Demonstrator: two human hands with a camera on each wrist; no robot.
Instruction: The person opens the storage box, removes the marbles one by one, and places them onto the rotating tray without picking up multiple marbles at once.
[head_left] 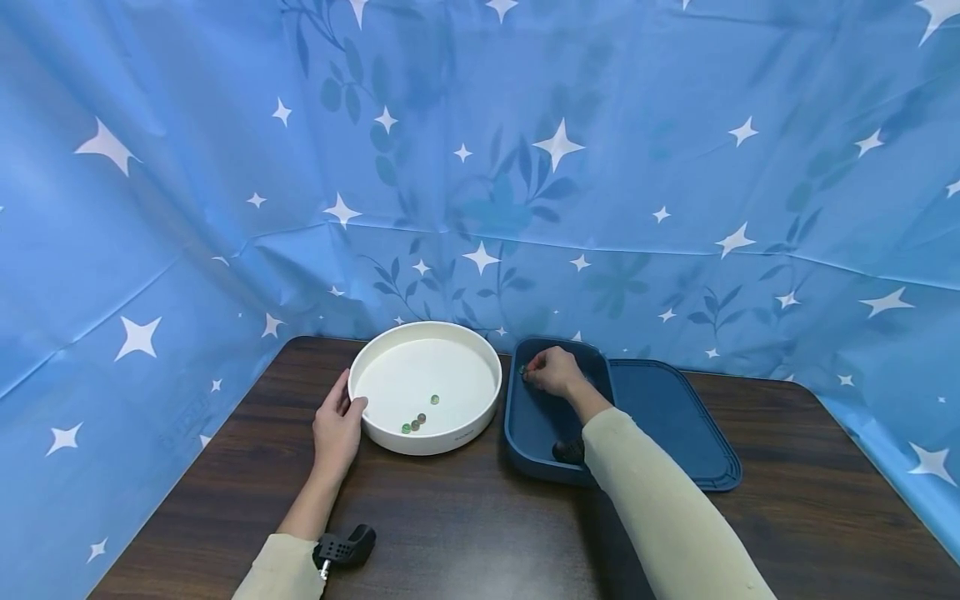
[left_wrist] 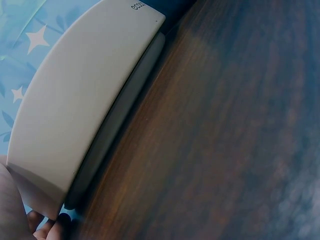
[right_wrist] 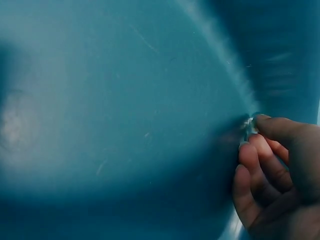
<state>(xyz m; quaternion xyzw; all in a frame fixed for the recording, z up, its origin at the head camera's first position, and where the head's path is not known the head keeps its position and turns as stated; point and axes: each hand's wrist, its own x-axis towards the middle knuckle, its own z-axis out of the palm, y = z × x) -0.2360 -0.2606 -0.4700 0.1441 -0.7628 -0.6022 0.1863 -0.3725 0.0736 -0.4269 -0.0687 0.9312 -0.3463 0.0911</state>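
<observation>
A round white tray (head_left: 427, 350) stands on the table, with several green and brownish glass marbles (head_left: 435, 400) lying in its near part. My left hand (head_left: 337, 429) grips the tray's left side, thumb at the rim and fingers around the outside wall. In the left wrist view, fingertips (left_wrist: 45, 230) show at the tray's lower edge. Inside the deep blue bin (head_left: 512, 417), my right hand (head_left: 553, 372) is down at the far left corner. Its thumb and fingers pinch a clear greenish marble (right_wrist: 249, 127), partly hidden by the fingertips.
A flat blue lid (head_left: 667, 417) lies right of the bin, partly covered by the right sleeve. Behind the dark wooden table (head_left: 480, 533) hangs a blue curtain (head_left: 480, 167) with white stars. A black wrist device (head_left: 345, 546) sits on the left wrist.
</observation>
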